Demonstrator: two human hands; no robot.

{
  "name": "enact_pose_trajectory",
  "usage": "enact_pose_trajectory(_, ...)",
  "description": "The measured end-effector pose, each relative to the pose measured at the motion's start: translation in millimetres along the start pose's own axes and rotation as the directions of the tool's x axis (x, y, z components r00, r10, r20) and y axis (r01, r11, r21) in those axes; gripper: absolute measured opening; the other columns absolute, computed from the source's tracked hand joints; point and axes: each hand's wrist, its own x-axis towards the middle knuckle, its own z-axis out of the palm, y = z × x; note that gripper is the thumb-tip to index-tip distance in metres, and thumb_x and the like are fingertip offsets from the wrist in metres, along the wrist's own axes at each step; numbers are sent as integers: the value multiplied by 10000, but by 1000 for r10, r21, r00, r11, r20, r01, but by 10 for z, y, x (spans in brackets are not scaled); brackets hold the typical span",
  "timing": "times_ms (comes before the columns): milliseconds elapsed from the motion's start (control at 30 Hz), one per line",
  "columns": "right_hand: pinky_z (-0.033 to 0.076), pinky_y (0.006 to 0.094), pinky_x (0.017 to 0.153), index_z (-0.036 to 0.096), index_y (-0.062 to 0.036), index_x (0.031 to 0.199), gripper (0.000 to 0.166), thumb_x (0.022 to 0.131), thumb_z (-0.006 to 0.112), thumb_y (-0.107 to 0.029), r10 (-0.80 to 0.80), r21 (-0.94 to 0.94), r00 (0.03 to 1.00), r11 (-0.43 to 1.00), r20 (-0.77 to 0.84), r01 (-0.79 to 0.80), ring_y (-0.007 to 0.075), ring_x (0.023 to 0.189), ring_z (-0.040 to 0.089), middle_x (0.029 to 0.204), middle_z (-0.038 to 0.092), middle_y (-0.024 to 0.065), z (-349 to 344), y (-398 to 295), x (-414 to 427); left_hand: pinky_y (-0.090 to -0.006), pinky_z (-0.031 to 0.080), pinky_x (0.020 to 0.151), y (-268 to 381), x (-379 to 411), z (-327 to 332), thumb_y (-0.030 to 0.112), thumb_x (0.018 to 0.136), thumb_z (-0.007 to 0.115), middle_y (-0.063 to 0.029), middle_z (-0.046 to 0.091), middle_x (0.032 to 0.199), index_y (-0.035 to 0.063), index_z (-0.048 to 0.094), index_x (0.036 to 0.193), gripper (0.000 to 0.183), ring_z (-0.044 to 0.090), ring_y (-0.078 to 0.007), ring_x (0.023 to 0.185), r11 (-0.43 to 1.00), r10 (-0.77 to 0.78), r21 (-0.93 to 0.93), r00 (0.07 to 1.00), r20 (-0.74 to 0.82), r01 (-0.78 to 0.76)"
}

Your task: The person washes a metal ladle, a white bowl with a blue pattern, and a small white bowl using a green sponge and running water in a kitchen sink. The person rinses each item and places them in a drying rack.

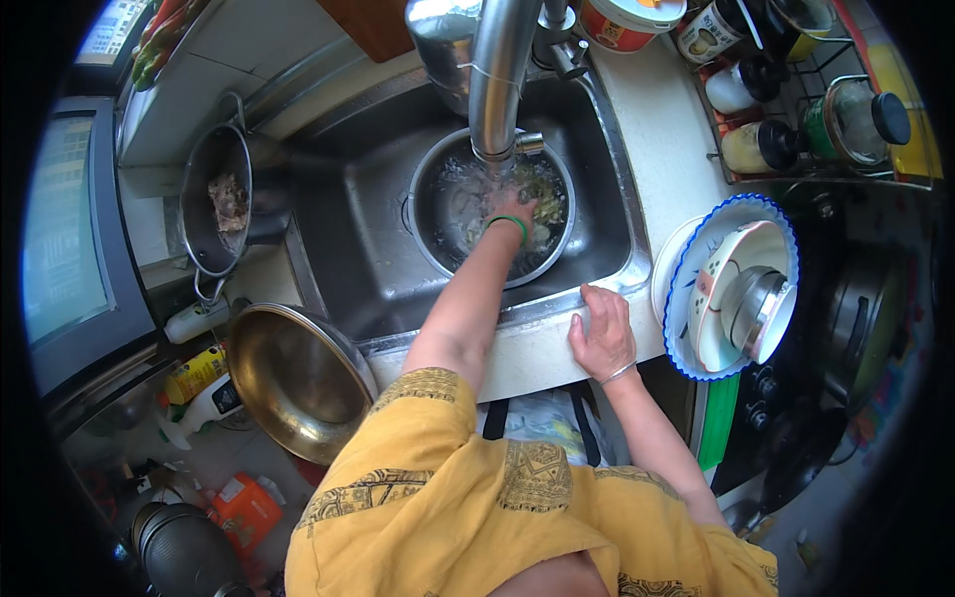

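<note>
My left hand, a green band at its wrist, is in the water of a round metal basin. Splashing blurs its fingers, and whether they grip anything is unclear. Pale and yellow-green food pieces float around the hand. Directly above, the metal faucet pours water into the basin, which stands in a stainless steel sink. My right hand rests on the sink's front edge, thumb apart from the fingers, holding nothing.
Left of the sink stands a metal pot with a piece of meat. A large gold-toned metal bowl tilts at the front left. Stacked bowls sit to the right, below a wire rack of jars.
</note>
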Motion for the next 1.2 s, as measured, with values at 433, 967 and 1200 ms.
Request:
enact_pose_trajectory(433, 447, 426, 891, 470, -33, 1212, 505, 736, 637, -40, 1, -12, 1000, 1000, -14, -1, 320, 981, 552, 1057, 557, 160, -32, -15, 32, -360, 409, 958, -815, -1185, -418, 32, 849, 522, -147, 557, 1163, 31, 593, 1102, 263, 513, -298, 1131, 475, -119, -598, 626, -770, -645)
enact_pose_trajectory(967, 445, 426, 903, 489, -34, 1197, 483, 737, 632, -40, 23, -24, 1000, 999, 0, -23, 321, 997, 551, 1069, 563, 160, -21, -24, 22, -623, 335, 963, -518, -783, -165, 171, 819, 613, -151, 174, 1554, 506, 182, 1451, 835, 316, -424, 1315, 944, -330, -144, 845, -421, 297)
enact_pose_trajectory(1200, 447, 421, 902, 503, -33, 1175, 458, 734, 629, -34, 0, -13, 1000, 1000, -4, 0, 314, 989, 558, 1064, 569, 153, -25, -20, 36, -694, 273, 1000, -363, -123, 323, 342, 918, 498, -88, 157, 1563, 421, 358, 1412, 520, 201, -442, 1382, 979, -162, 78, 957, -239, 186)
